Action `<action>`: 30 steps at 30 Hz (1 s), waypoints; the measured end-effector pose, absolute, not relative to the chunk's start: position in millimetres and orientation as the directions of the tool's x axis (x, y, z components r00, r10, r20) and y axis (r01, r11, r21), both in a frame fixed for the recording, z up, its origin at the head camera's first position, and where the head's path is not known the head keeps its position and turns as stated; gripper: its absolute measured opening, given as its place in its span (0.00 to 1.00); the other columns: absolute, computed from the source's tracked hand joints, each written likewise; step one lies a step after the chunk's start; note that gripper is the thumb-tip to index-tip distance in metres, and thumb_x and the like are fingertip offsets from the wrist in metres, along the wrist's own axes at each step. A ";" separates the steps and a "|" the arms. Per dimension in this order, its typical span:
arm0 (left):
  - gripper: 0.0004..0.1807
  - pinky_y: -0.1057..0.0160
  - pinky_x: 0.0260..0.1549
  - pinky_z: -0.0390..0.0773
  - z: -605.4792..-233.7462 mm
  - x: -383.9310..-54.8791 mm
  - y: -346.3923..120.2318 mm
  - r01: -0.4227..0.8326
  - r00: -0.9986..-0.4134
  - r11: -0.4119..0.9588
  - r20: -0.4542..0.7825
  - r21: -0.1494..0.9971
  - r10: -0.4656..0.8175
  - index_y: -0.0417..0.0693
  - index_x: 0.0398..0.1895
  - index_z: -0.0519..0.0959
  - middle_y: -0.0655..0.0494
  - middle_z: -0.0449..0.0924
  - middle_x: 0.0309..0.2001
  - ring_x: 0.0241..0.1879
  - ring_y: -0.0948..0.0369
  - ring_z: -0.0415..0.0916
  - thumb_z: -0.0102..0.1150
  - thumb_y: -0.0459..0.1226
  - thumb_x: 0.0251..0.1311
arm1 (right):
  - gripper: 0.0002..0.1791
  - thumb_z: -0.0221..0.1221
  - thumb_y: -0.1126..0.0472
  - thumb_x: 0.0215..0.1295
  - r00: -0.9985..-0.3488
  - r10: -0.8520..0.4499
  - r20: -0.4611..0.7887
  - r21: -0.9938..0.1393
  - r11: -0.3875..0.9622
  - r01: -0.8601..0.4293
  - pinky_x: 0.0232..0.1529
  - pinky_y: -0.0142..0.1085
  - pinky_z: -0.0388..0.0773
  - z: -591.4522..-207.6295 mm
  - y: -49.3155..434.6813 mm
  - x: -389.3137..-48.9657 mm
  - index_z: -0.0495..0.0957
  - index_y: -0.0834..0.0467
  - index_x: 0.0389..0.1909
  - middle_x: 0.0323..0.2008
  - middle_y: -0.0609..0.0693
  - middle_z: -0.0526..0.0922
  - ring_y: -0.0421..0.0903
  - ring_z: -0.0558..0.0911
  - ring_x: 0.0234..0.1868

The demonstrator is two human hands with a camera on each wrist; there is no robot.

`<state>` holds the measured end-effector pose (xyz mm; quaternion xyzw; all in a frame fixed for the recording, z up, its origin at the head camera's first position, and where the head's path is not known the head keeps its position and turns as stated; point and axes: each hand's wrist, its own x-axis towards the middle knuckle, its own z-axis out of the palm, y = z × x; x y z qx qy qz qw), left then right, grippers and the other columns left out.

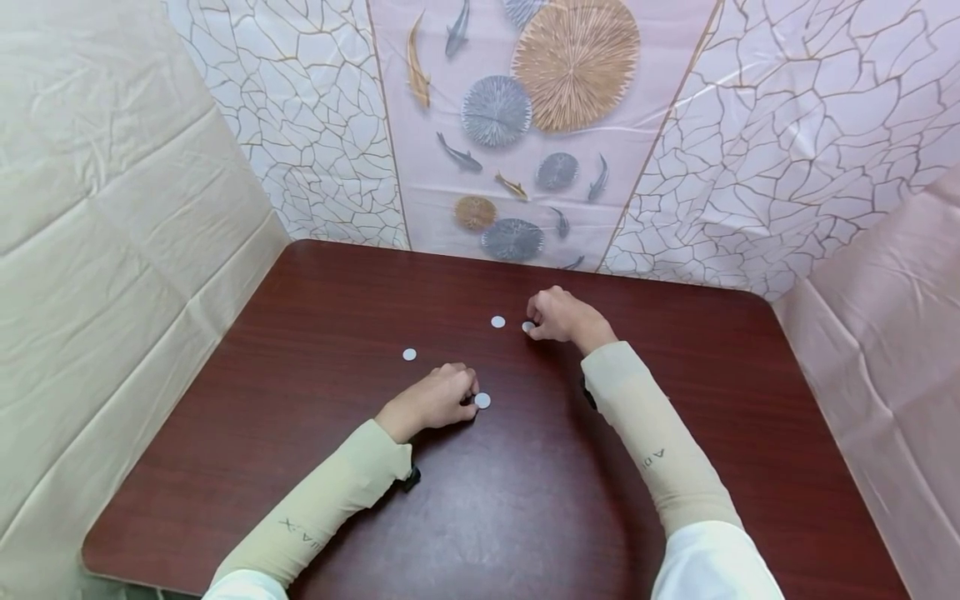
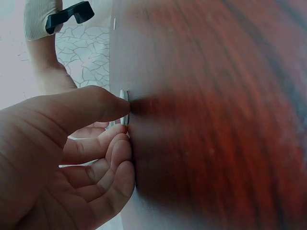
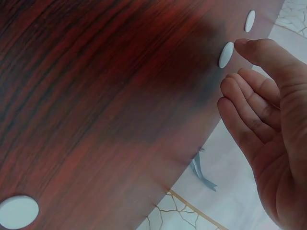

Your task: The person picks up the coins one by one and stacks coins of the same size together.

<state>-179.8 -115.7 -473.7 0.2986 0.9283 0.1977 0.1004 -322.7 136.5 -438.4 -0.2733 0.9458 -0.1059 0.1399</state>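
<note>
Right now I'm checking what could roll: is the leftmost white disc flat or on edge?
Flat: in the head view this disc shows its round face up on the table.

Dark-red table (image 1: 495, 467) with white discs (image 1: 408, 354)

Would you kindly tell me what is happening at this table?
A person is handling small white discs. The left hand seems to pinch the first disc at its edge. The right hand has its thumb right by a second disc, with no clear grip. A third disc and a fourth disc lie on the table.
</note>
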 end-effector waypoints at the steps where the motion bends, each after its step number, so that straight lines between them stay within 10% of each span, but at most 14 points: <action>1: 0.08 0.59 0.44 0.80 -473.8 -179.8 -115.7 0.513 -0.802 0.744 -0.070 0.428 0.593 0.42 0.42 0.81 0.51 0.82 0.42 0.43 0.56 0.78 0.67 0.36 0.65 | 0.18 0.67 0.56 0.69 -0.811 -0.545 -0.211 -0.275 0.830 -0.486 0.56 0.47 0.84 -439.6 137.0 -323.3 0.85 0.65 0.52 0.46 0.58 0.89 0.51 0.87 0.49; 30: 0.08 0.59 0.44 0.79 -473.1 -180.1 -114.7 0.493 -0.809 0.753 -0.090 0.436 0.581 0.42 0.42 0.81 0.52 0.81 0.41 0.42 0.56 0.77 0.67 0.36 0.65 | 0.09 0.67 0.58 0.69 -0.798 -0.544 -0.258 -0.223 0.837 -0.499 0.48 0.44 0.84 -448.4 129.0 -331.2 0.88 0.59 0.41 0.42 0.55 0.89 0.48 0.85 0.40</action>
